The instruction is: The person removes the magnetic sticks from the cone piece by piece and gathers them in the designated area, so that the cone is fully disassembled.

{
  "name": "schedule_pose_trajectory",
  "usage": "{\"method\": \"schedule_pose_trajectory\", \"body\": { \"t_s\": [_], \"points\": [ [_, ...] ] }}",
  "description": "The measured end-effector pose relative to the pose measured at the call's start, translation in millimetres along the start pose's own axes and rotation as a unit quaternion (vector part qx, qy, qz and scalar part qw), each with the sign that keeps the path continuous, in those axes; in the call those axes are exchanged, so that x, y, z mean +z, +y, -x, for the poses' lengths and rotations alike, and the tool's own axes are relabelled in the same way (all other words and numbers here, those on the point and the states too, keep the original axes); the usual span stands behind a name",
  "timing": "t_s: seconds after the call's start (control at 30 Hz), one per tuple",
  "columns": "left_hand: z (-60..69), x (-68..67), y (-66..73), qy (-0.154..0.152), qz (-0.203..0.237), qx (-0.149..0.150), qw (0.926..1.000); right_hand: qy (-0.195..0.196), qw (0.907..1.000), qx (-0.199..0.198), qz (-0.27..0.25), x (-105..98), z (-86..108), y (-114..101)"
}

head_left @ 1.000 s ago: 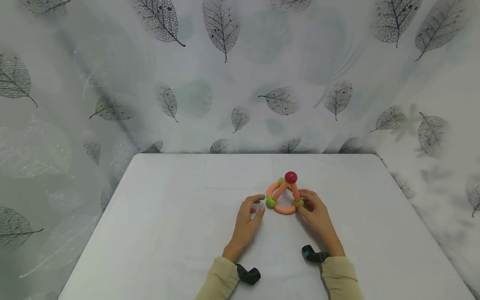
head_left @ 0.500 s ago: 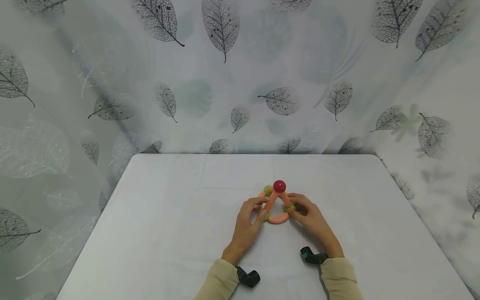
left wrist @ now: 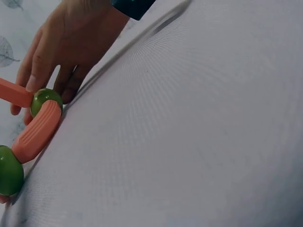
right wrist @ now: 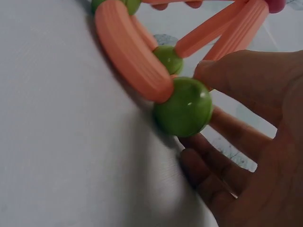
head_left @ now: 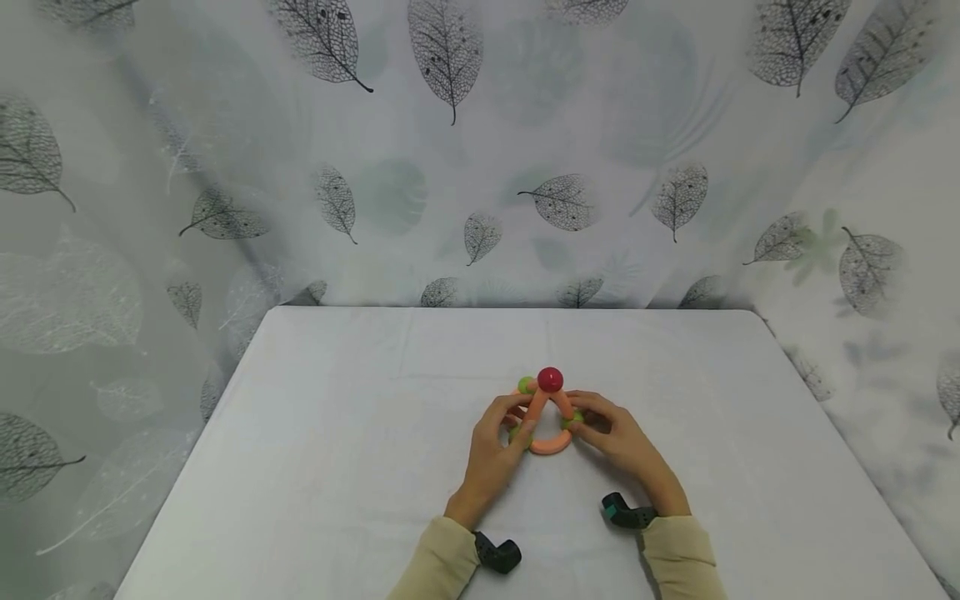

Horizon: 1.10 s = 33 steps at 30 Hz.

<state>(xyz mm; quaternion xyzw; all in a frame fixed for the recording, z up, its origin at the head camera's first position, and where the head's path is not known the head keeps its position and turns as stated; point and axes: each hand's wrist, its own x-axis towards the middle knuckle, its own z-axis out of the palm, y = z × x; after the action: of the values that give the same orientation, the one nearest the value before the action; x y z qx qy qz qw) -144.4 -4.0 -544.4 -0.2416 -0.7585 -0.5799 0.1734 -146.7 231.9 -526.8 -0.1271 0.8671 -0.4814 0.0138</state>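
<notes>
A pyramid-shaped toy of orange rods and green balls [head_left: 550, 446], topped by a red ball [head_left: 550, 380], stands on the white table. Curved rods form its ring base, and straight rods slope up to the top. My left hand [head_left: 491, 450] holds the left green ball, thumb in front and fingers behind. On the other side, my right hand [head_left: 626, 446] pinches the right green ball. In the right wrist view, the right thumb lies by a straight rod, with fingers behind the green ball [right wrist: 183, 108]. The left wrist view shows a curved rod [left wrist: 40, 130] close up.
The white table [head_left: 337, 417] ends at a backdrop [head_left: 480, 150] printed with leaves, which also covers both sides. A black wrist device [head_left: 497, 552] is on the left wrist, and another [head_left: 628, 510] on the right.
The toy has slid left and towards me. My left hand, at first apart from it, now holds its left ball. The right hand has kept its pinch and moved slightly left.
</notes>
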Motion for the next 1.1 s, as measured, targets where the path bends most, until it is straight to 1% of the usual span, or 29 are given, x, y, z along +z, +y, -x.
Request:
{"method": "schedule_pose_trajectory", "body": {
  "t_s": [0.1,0.2,0.3,0.43,0.53,0.63,0.73,0.83,1.1],
  "points": [
    [0.3,0.3,-0.8,0.0,-0.001,-0.002,1.0,-0.009,0.9997,0.022,0.008,-4,-0.6,-11],
    [0.5,0.0,-2.1,0.0,-0.005,-0.005,1.0,-0.006,0.9995,0.027,0.014,-6,-2.8,-22],
    [0.7,-0.3,-3.2,0.003,-0.008,-0.003,1.0,0.006,0.9997,0.009,0.019,-9,-7.1,-34],
    [1.1,0.3,-5.1,0.007,-0.007,0.003,0.9999,0.035,0.9987,-0.028,0.026,-13,-12.9,-50],
    [0.6,0.9,-6.1,0.005,-0.007,0.005,0.9999,0.054,0.9971,-0.052,0.017,-14,-15.6,-63],
    [0.4,1.4,-5.9,0.003,-0.012,0.009,0.9999,0.058,0.996,-0.068,0.007,-13,-16.5,-72],
    [1.2,1.7,-4.9,0.001,-0.015,0.007,0.9999,0.056,0.9957,-0.073,0.003,-9,-15.9,-77],
    [1.7,0.4,-4.0,0.0,-0.018,0.008,0.9998,0.057,0.9949,-0.082,0.013,-4,-16.5,-78],
    [0.9,0.3,-4.0,-0.006,-0.019,0.006,0.9998,0.095,0.9865,-0.129,0.035,4,-19.1,-80]
  ]
}}
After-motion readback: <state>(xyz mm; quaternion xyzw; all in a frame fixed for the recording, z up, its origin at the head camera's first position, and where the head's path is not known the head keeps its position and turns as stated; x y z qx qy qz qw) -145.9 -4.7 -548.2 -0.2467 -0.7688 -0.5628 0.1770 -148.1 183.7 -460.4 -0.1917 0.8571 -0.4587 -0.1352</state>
